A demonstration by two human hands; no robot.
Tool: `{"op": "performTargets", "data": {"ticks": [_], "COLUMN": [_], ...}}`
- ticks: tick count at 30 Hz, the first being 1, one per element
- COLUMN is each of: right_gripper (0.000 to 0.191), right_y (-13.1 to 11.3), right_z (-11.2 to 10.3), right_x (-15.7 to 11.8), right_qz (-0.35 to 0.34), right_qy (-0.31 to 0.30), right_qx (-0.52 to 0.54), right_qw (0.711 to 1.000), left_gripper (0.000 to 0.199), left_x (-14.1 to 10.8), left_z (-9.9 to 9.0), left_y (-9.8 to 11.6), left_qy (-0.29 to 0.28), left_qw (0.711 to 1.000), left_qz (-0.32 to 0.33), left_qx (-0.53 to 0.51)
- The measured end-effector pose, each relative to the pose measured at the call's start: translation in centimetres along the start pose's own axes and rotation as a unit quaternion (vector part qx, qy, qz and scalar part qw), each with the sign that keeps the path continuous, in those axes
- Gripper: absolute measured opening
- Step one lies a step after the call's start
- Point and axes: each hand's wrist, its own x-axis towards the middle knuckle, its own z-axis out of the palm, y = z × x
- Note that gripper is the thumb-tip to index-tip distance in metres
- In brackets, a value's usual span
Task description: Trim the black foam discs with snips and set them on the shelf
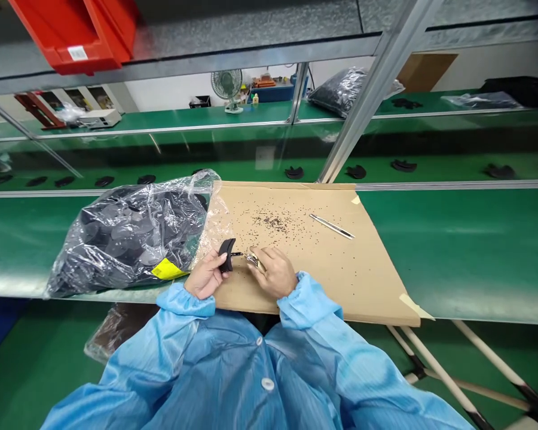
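A curved black plastic piece point(226, 254) is pinched between the thumb and fingers of my left hand point(205, 275), just above the cardboard's near left part. My right hand point(274, 272) is closed around a small shiny metal tool point(253, 261), mostly hidden by the fingers. From the tool a thin dark tip point(237, 254) points left, reaching the black piece; whether it goes in cannot be made out. Tiny black bits point(275, 224) lie scattered over the cardboard sheet point(376, 280) beyond my hands. Tweezers point(332, 226) rest on its right side.
To the left lies a clear plastic bag point(130, 233) full of black pieces, with a yellow label point(168, 270). Several black pieces sit along the green strip point(233, 164) behind. A metal post point(363, 107) rises beyond the cardboard, and a red bin point(78, 36) hangs above left.
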Motion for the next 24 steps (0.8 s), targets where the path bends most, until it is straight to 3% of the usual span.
{"op": "performTargets", "data": {"ticks": [10,14,19,24], "right_gripper": [0.033,0.031,0.027,0.019], "right_y": [-0.3,-0.1,0.1,0.5], "right_z": [-0.4,-0.2,0.4,-0.2], "right_x": [-0.1,-0.1,0.2,0.8], "right_qz": [-0.018,-0.002,0.072,0.217], "right_qy": [0.002,-0.023,-0.063,-0.075], "right_qx": [-0.036,-0.041,0.044,0.147], "right_qw": [0.999,0.999,0.994,0.962], "left_gripper": [0.034,0.033,0.047,0.057], "left_x": [-0.2,0.2,1.1,2.1], "left_z": [0.3,0.0,0.4,0.4], "left_y": [0.1,-0.3,-0.6,-0.3], "left_qy": [-0.009,-0.014,0.006,0.046], "left_qw": [1.0,0.999,1.0,0.996], "left_qz": [-0.015,-0.018,0.008,0.073], "left_qx": [-0.024,-0.033,-0.009,0.035]}}
